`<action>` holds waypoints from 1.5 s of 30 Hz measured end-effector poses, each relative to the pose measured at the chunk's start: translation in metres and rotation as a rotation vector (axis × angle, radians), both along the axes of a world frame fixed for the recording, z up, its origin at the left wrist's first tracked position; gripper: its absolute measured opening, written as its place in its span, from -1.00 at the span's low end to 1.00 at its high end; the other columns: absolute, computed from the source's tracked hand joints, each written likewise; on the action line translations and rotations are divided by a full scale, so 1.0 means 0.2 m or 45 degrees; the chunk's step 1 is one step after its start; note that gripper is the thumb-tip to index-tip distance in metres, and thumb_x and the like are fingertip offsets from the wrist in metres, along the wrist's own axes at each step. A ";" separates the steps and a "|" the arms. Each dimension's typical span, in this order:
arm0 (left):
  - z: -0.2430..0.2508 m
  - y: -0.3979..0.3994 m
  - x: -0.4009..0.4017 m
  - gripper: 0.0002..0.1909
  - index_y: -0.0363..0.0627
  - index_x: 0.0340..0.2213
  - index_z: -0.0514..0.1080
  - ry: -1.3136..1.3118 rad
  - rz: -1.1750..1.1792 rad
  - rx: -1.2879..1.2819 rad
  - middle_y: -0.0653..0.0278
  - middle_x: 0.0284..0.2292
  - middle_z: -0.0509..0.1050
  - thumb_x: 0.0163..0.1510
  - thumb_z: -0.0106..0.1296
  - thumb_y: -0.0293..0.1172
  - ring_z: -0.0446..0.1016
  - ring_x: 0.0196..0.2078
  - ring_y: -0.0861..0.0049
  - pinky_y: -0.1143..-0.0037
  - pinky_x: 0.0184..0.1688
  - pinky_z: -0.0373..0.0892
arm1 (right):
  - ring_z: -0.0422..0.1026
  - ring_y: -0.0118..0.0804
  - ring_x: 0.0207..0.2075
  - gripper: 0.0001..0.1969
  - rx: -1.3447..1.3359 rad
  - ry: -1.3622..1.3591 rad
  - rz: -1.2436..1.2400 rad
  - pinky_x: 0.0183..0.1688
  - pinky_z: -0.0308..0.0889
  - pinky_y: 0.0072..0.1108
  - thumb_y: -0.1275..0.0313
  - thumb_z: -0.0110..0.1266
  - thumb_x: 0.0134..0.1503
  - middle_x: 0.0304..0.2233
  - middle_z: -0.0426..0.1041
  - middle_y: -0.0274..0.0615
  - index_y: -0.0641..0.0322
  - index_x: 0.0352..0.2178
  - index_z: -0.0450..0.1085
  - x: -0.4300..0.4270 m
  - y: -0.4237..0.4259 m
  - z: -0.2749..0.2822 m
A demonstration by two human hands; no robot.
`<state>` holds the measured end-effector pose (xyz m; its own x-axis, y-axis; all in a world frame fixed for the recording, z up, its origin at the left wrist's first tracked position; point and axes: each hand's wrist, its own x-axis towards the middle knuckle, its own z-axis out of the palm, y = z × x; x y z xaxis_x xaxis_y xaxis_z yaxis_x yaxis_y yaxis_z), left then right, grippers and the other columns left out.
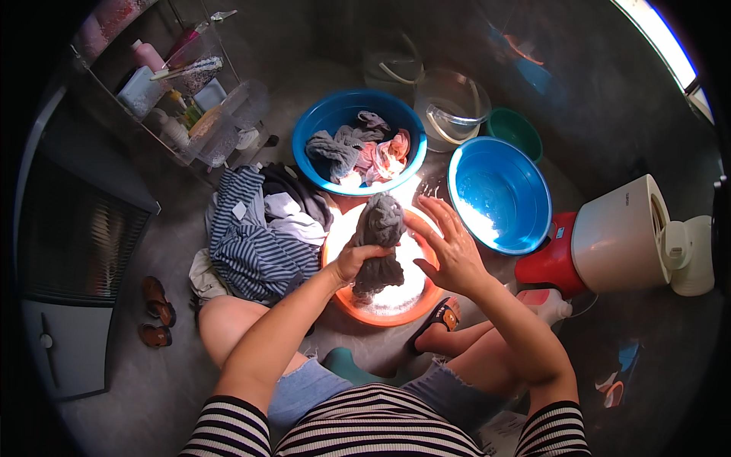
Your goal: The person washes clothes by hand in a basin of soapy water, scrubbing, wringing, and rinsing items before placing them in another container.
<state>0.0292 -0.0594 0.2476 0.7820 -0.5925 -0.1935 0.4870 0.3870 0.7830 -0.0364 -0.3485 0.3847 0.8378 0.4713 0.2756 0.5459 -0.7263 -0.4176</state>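
Note:
My left hand (365, 258) grips a bunched grey cloth (384, 220), its thumb across the front. The cloth is over an orange basin (365, 317) with bright, foamy-looking contents. To its right, my right hand (451, 243) is raised with spread fingers and nothing in it; the fingertips are close to the cloth, and I cannot tell if they touch. Beyond the orange basin, a blue basin (300, 154) holds grey garments (337, 149) and a pink-orange garment (388, 157).
At left lies a laundry pile (262, 257) with striped fabric. A second blue basin (499, 194), a green basin (517, 134) and a clear bucket (451, 108) stand at right. Further right is a red-and-white appliance (614, 240). A storage rack (171, 103) and brown sandals (157, 303) are at left.

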 end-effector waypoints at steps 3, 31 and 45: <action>0.21 0.03 0.15 -0.47 -0.19 0.33 0.69 0.315 -0.512 -0.094 0.17 0.08 0.82 0.39 0.45 -0.43 0.81 0.16 0.34 0.28 0.35 0.68 | 0.17 0.11 0.85 0.03 -0.419 -0.417 0.166 0.86 0.09 0.08 0.40 0.37 0.40 0.89 0.14 -0.28 -0.83 0.78 0.27 0.02 -0.03 -0.08; -0.06 -0.04 -0.01 -0.55 -0.14 0.19 0.75 -0.618 0.116 0.720 0.21 0.04 0.88 0.30 0.56 -0.47 0.86 0.08 0.35 0.32 0.22 0.70 | 0.73 -0.29 -0.17 0.41 1.061 1.036 -0.267 -0.21 0.63 -0.45 0.47 0.61 0.31 0.02 0.70 -0.10 0.09 0.91 -0.28 -0.01 0.25 -0.26; 0.10 0.09 0.25 -0.58 -0.31 0.20 0.70 0.338 -0.814 0.005 -0.11 -0.03 0.88 0.46 0.28 -0.32 0.91 0.12 0.08 0.19 0.29 0.79 | 0.23 0.03 0.81 0.10 -0.467 -0.278 0.279 0.85 -0.02 0.28 0.36 0.50 0.31 0.65 0.52 -0.45 -0.54 0.81 0.24 0.28 0.25 -0.02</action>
<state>0.0785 -0.0413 0.2678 0.2056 -0.9203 -0.3328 0.7938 -0.0421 0.6067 0.0190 -0.2983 0.3808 0.6489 0.7294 0.2167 0.7491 -0.6623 -0.0139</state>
